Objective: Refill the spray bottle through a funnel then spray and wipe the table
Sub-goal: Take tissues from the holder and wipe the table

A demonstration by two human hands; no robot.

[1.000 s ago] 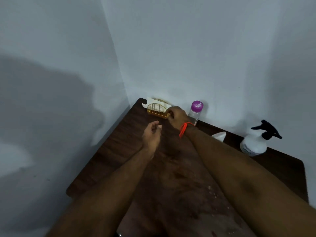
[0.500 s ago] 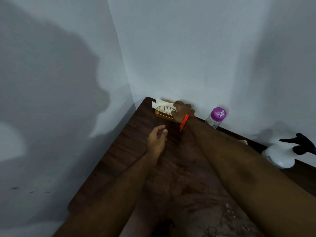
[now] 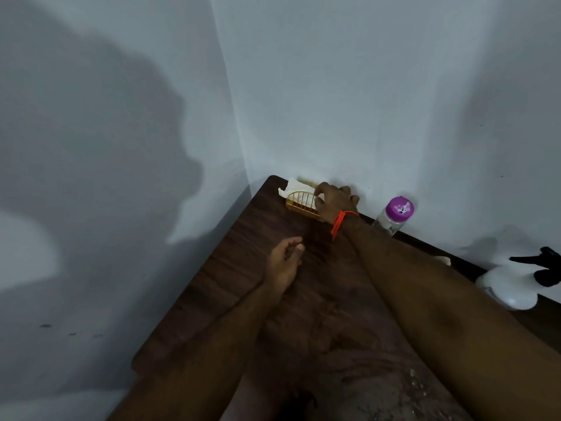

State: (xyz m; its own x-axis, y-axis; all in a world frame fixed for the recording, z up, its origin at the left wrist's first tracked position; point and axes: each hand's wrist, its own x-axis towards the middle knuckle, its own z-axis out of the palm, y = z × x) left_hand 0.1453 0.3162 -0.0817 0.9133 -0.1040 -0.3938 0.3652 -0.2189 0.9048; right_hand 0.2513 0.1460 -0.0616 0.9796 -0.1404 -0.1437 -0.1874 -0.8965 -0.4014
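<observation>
Dark wood table point(image 3: 230, 278) runs under both your forearms and into the wall corner ahead of your hands; wet patches and droplets show on it below your right forearm. Spray bottle point(image 3: 513, 287), white body with black trigger head, stands on the table well out to the right of your right arm, near the wall, partly cut by the frame edge. Your right hand point(image 3: 332, 202) is reached forward to the far corner, fingers curled over the top of the gold wire napkin holder point(image 3: 302, 202); whether they pinch the white napkins point(image 3: 293, 186) in it or only grip the holder, can't tell. Orange thread point(image 3: 340, 221) is tied round that wrist. Your left hand point(image 3: 283, 264) hovers above the table, nearer you and to the left of the right wrist, palm turned inward, fingers loosely curled, nothing in it. Clear bottle with purple cap point(image 3: 394, 215) stands just right of your right wrist, against the wall. Small white piece point(image 3: 443, 260) shows past your right forearm, mostly hidden; can't identify it.
</observation>
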